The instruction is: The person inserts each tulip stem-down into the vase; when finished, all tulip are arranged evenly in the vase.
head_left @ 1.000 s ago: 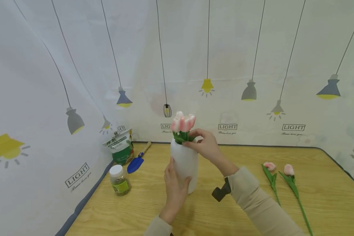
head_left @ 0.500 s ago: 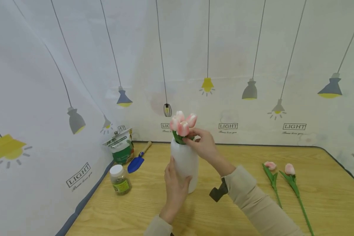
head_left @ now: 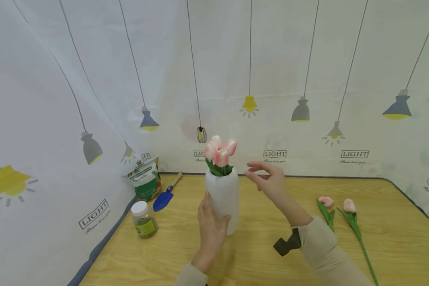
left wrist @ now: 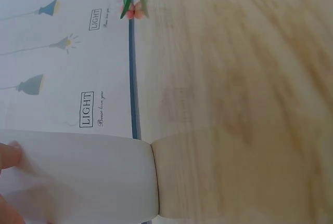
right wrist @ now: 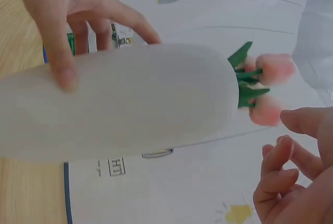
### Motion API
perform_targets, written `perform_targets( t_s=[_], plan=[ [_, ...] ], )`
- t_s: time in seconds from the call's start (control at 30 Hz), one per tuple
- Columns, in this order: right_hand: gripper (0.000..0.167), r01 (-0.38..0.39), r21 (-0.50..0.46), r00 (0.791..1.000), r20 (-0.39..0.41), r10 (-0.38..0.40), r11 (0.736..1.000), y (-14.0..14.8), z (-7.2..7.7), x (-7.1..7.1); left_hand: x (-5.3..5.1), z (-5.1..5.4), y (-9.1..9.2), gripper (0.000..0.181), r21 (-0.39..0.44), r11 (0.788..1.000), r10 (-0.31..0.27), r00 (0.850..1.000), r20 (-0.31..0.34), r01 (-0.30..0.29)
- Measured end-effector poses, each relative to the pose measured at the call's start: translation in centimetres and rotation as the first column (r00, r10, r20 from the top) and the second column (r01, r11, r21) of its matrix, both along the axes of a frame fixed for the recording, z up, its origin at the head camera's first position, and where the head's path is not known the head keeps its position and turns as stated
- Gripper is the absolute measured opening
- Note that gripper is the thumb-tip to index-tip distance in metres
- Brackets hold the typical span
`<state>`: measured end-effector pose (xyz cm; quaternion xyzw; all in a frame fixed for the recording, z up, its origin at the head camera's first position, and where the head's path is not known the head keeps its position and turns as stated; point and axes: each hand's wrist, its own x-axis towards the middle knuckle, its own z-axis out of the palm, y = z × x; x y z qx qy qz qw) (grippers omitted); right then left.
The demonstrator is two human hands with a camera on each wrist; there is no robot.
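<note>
A white vase (head_left: 221, 198) stands upright on the table, with several pink tulips (head_left: 221, 157) and their green leaves rising from its mouth. Low on the vase, my left hand (head_left: 212, 228) grips it, thumb and fingers around its near side; the right wrist view shows this left hand (right wrist: 78, 11) too. To the right of the flowers my right hand (head_left: 269, 180) hovers, apart from the vase, its fingers loosely bent and holding nothing. Two more tulips, one tulip (head_left: 349, 206) and another tulip (head_left: 325, 201) beside it, lie at the right, the latter's stem partly behind my sleeve.
On the left are a white-lidded jar (head_left: 144, 220), a blue hand trowel (head_left: 163, 200) with a wooden handle, and a green and white bag (head_left: 145, 178). A lamp-printed sheet (head_left: 279, 131) encloses the wooden table (head_left: 257, 254).
The right hand has let go of the flower stems and drawn back to the right. The tulip heads have spread apart. The left hand has stayed on the vase.
</note>
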<state>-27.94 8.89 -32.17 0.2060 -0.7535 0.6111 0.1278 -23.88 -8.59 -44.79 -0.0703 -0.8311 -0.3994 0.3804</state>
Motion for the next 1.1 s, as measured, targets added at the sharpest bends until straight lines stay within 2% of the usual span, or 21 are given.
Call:
perform_targets(
  t_s=[0.2,0.37,0.47,0.63,0.73,0.87,0.97,1.0,1.03,1.1],
  plan=[
    [0.034,0.066,0.05,0.996,0.055,-0.069,0.997,5.9,-2.2,0.5,-0.1,-0.5,0.0,0.097,0.004,1.0,0.031,0.999,-0.01,-0.031],
    [0.039,0.147,0.178,0.978,0.118,-0.169,0.973,10.8,-4.6,0.4,-0.1,-0.5,0.1,0.096,0.008,1.0,0.022,1.0,-0.005,-0.022],
    [0.047,0.202,0.288,0.962,0.121,-0.245,0.936,13.3,-6.1,0.2,-0.1,-0.5,0.1,0.096,0.004,1.0,0.02,1.0,-0.007,-0.02],
    [0.051,0.261,0.482,0.935,0.089,-0.344,0.836,16.6,-8.3,-0.6,-0.1,-0.5,0.0,0.095,0.001,1.0,0.026,1.0,-0.016,-0.026],
    [0.048,0.257,0.562,0.93,0.077,-0.36,0.786,18.5,-9.7,-1.2,-0.1,-0.4,-0.1,0.094,0.012,1.0,0.009,1.0,-0.003,-0.009],
    [0.04,0.214,0.683,0.925,0.088,-0.369,0.699,20.6,-11.4,-1.5,-0.1,-0.3,-0.1,0.093,0.018,1.0,-0.011,1.0,0.016,0.011],
    [0.031,0.129,0.722,0.921,0.166,-0.352,0.679,21.5,-12.7,-1.5,0.0,-0.2,-0.1,0.094,0.018,1.0,-0.013,1.0,0.022,0.013],
    [0.029,0.105,0.728,0.912,0.201,-0.358,0.677,21.6,-13.1,-1.5,0.0,-0.3,-0.1,0.094,0.019,1.0,-0.014,1.0,0.023,0.013],
    [0.029,0.091,0.723,0.902,0.232,-0.364,0.685,21.6,-13.5,-1.4,0.0,-0.3,-0.1,0.094,0.021,1.0,-0.016,1.0,0.024,0.015],
    [0.029,0.095,0.72,0.891,0.246,-0.381,0.687,21.6,-14.3,-1.3,0.0,-0.2,0.0,0.093,0.025,1.0,-0.019,0.999,0.025,0.019]
  ],
)
